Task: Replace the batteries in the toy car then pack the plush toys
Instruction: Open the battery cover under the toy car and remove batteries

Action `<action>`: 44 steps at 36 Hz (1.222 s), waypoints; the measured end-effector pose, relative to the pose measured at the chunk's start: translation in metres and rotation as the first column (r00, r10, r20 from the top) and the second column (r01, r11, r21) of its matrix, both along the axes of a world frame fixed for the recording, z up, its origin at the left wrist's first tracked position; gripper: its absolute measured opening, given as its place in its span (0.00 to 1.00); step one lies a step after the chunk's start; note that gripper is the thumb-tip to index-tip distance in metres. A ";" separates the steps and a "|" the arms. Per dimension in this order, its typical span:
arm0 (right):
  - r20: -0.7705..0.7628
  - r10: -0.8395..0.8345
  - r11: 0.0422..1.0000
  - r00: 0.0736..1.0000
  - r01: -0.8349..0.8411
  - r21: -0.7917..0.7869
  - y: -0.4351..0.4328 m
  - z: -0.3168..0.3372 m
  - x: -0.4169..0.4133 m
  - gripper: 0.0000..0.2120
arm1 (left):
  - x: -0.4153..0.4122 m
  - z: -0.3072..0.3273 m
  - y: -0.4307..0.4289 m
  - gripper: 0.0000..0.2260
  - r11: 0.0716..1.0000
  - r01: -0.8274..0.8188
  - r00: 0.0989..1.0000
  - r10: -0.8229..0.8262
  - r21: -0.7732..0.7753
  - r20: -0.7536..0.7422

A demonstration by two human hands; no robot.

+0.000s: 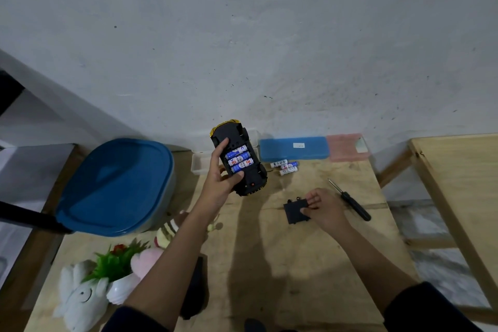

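Your left hand grips the toy car belly-up above the far middle of the table. Forefinger sits at the far end of the bay and thumb at the near end, so the three blue-white batteries face you and can't drop out. Your right hand is low on the right, fingers pinching the black battery cover, which looks to lie flat on the wood. Likely step: lift the cover and seat it over the bay. The screwdriver lies just right of that hand, handle toward you, handy for the screw. Loose batteries, probably the old ones, sit just right of the car, parked in front of the blue case and pink case at the wall. Bare wood lies between cover and car, so the path up-left is short. Mind the table's right edge, not far beyond the screwdriver. Plush toys are piled near left beside the blue-lidded tub, not yet packed, and your left forearm passes over them.
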State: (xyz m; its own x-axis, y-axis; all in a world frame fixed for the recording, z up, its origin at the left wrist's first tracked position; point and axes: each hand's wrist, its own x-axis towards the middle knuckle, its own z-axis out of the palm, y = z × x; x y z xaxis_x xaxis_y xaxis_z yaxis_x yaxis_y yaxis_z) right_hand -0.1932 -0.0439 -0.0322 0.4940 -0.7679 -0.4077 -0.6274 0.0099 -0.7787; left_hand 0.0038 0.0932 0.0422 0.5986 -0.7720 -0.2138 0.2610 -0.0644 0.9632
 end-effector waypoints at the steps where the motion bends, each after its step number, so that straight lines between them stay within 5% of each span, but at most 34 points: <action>1: -0.018 0.031 0.999 0.999 -0.032 -0.027 0.000 0.000 -0.001 0.13 | 0.000 0.000 -0.001 0.34 1.000 0.002 1.000 -0.002 0.003 0.017; 9: 0.087 0.079 0.977 0.993 -0.060 -0.203 -0.005 0.026 0.020 0.02 | -0.007 0.004 -0.005 0.33 0.996 0.063 0.989 -0.070 0.062 0.129; 14: 0.314 0.126 0.956 0.941 -0.031 -0.292 0.000 0.088 0.057 0.07 | -0.016 0.008 -0.013 0.32 0.987 0.135 0.960 -0.152 0.089 0.234; 23: 0.361 0.044 0.930 0.932 0.094 -0.356 0.012 0.106 0.074 0.08 | -0.030 0.009 -0.022 0.35 0.991 0.122 0.923 -0.131 0.049 0.363; 34: 0.445 -0.165 0.948 0.880 0.266 -0.175 0.020 0.108 0.070 0.09 | -0.043 0.009 -0.021 0.35 0.990 0.111 0.896 -0.138 0.088 0.423; 44: 0.594 -0.127 0.986 0.794 0.167 -0.013 0.020 0.109 0.060 0.11 | -0.039 0.016 -0.019 0.35 0.991 0.118 0.905 -0.135 0.067 0.402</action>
